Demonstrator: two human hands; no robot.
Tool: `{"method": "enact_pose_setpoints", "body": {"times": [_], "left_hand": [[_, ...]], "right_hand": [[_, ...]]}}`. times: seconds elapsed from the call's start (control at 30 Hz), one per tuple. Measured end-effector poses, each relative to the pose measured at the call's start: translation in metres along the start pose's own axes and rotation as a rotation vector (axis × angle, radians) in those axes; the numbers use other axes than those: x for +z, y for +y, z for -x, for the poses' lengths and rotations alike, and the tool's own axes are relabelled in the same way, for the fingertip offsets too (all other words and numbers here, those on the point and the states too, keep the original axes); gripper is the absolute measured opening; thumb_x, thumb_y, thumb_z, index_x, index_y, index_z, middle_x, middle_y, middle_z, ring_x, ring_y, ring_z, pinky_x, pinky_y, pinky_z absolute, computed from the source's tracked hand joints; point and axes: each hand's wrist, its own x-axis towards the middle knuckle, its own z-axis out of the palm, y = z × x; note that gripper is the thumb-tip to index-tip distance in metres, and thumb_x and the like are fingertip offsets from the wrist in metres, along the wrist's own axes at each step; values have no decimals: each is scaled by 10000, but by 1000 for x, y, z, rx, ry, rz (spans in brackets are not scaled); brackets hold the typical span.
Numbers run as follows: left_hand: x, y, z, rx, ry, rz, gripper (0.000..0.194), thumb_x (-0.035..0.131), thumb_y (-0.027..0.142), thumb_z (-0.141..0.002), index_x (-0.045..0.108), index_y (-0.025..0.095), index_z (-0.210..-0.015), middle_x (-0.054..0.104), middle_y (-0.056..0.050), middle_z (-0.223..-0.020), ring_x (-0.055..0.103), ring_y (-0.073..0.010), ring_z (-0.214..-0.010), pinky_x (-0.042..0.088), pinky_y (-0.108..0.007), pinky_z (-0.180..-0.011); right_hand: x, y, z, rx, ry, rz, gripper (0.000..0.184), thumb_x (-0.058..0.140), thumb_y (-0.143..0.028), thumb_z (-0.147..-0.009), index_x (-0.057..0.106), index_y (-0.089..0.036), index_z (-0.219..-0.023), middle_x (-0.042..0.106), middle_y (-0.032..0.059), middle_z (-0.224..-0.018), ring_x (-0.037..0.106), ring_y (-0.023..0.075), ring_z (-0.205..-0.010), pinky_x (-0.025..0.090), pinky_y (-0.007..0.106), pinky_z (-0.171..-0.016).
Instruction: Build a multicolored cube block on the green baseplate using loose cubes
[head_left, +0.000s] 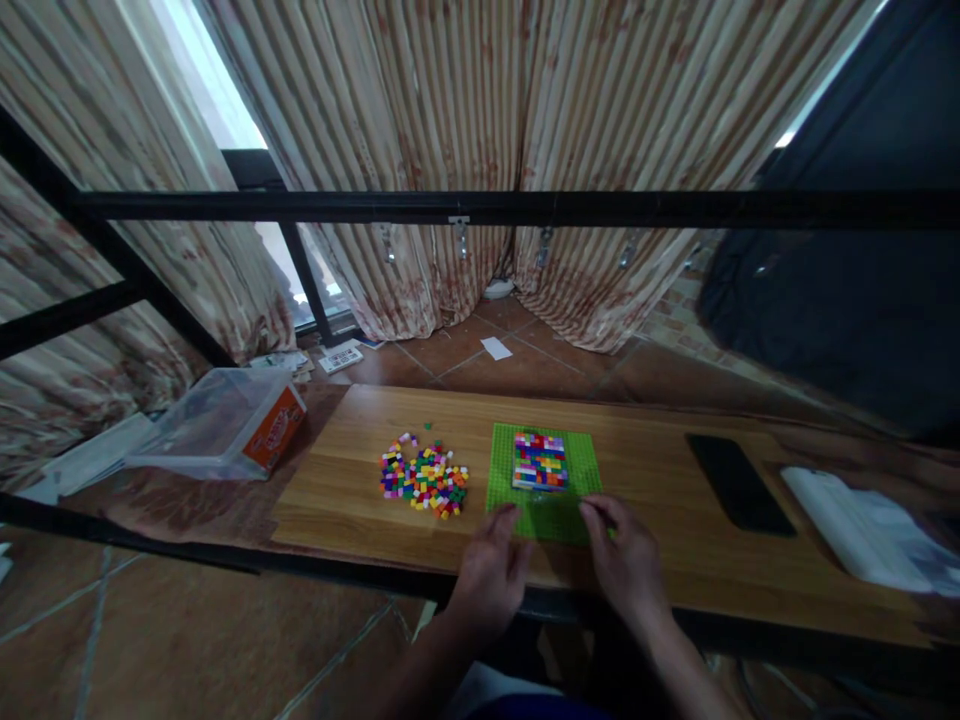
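A green baseplate (pixel 502 480) lies on the wooden board near its front edge. A block of colourful small bricks (pixel 539 461) is built on its far half. A loose pile of small bricks (pixel 424 479) lies to the left of the plate. My left hand (pixel 491 570) rests at the plate's near left corner, fingers curled and touching its edge. My right hand (pixel 626 555) is at the near right corner, fingertips on the plate's edge. What either hand holds, if anything, is too small to make out.
A clear plastic box with an orange label (pixel 225 425) sits at the left. A black phone (pixel 739 482) and a white bag (pixel 870 535) lie at the right. A black metal frame bar (pixel 525 208) crosses above, with curtains behind.
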Motion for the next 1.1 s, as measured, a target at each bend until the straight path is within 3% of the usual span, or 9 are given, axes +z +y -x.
{"method": "enact_pose_setpoints", "body": {"times": [0.1,0.2,0.3,0.47,0.67,0.8,0.93,1.1], "left_hand": [[9,0,0,135,-70,-298,464,549,230,-865,542,169,-1325,531,-145,-1419,444,-321,-1361,347,-542,-1149],[15,-1,-1,178,-107,-450,450,546,255,-883,544,151,-1320,530,-149,-1423,435,-337,-1367,366,-546,-1138],[16,-2,-4,216,-114,-508,403,515,267,-911,559,127,-1286,545,-162,-1396,452,-328,-1350,382,-527,-1128],[12,3,-14,244,-106,-479,290,533,234,-893,590,129,-1158,589,-155,-1290,515,-295,-1251,426,-501,-1083],[4,4,-32,262,-115,-385,101,516,180,-871,591,189,-939,621,-88,-1085,570,-239,-1056,481,-449,-967],[-3,-3,-49,284,-134,-328,85,510,154,-835,552,203,-781,614,-67,-934,572,-228,-945,488,-398,-855],[-12,-7,-72,242,-163,-165,137,518,178,-803,512,206,-669,605,-51,-859,578,-207,-887,467,-349,-822],[-18,-2,-100,210,-173,-119,244,395,232,-849,525,210,-644,594,-34,-792,594,-189,-814,473,-331,-792]], "right_hand": [[-4,31,-19,4,-4,94,311,400,-427,-953,602,-191,-945,675,114,-949,649,252,-859,509,389,-784],[0,50,-21,-90,-82,137,280,389,-375,-956,600,-194,-922,666,135,-1040,637,264,-973,501,422,-882],[3,60,-10,-171,-132,204,264,386,-336,-968,600,-204,-888,641,144,-1155,602,276,-1081,476,451,-954],[-3,68,8,-239,-144,298,242,392,-295,-982,598,-215,-885,639,129,-1177,593,278,-1077,476,476,-952],[-10,63,28,-265,-129,324,204,408,-249,-983,590,-221,-895,654,111,-1119,606,265,-1043,498,464,-923],[-6,51,56,-250,-81,338,188,425,-216,-969,599,-226,-898,653,110,-1132,616,265,-1045,514,452,-891],[8,38,82,-227,-9,345,195,425,-174,-949,609,-227,-907,653,117,-1153,631,268,-1032,524,464,-881],[41,16,102,-92,16,285,204,432,-142,-917,620,-221,-930,648,135,-1210,658,265,-1058,545,427,-886]]}}
